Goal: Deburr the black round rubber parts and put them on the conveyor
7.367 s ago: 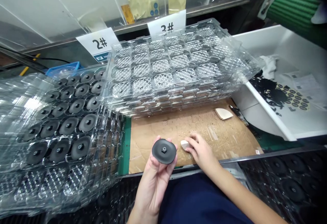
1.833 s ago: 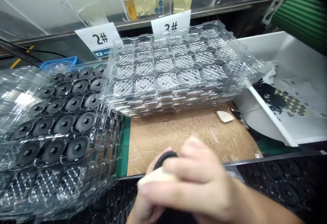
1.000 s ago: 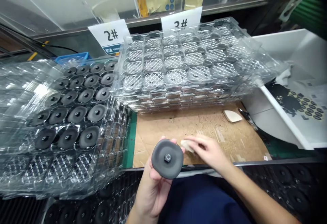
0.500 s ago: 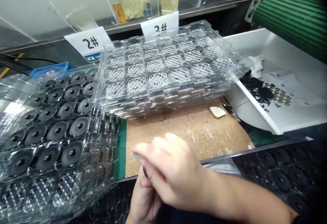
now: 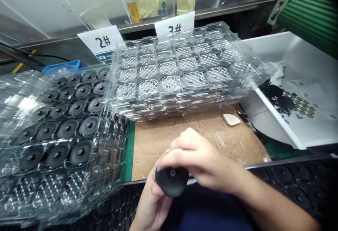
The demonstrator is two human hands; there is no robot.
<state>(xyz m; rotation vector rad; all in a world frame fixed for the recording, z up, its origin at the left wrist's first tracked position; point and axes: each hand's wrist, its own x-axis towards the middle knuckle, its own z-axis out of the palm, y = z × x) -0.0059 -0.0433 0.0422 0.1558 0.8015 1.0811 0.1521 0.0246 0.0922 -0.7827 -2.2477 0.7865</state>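
A black rounded cup-like part [image 5: 171,183] with a small metal-looking stud at its centre is held low in front of me, its studded face turned toward the camera. My left hand [image 5: 154,203] grips it from the left and below, thumb at its edge. Closed over its upper edge is my right hand [image 5: 196,157], curled fingers pressed against it; some fingertips are hidden. Beneath and beyond the hands lies a brown cardboard sheet [image 5: 155,143]. Similar black parts [image 5: 81,152] sit in the pockets of a clear plastic tray [image 5: 105,150] at the left.
Stacked clear trays [image 5: 169,83] with crosshatched pockets stand behind the cardboard. At right, a white bin [image 5: 280,125] contains black scraps and a sheet of rings. A pale wedge-shaped pad [image 5: 231,119] lies on the cardboard. A green ribbed conveyor [image 5: 311,16] is at upper right.
The black part has turned to show its studded face; before, the hands mostly hid it. My right hand has shifted slightly right, and a small pale piece at its fingertips no longer shows.
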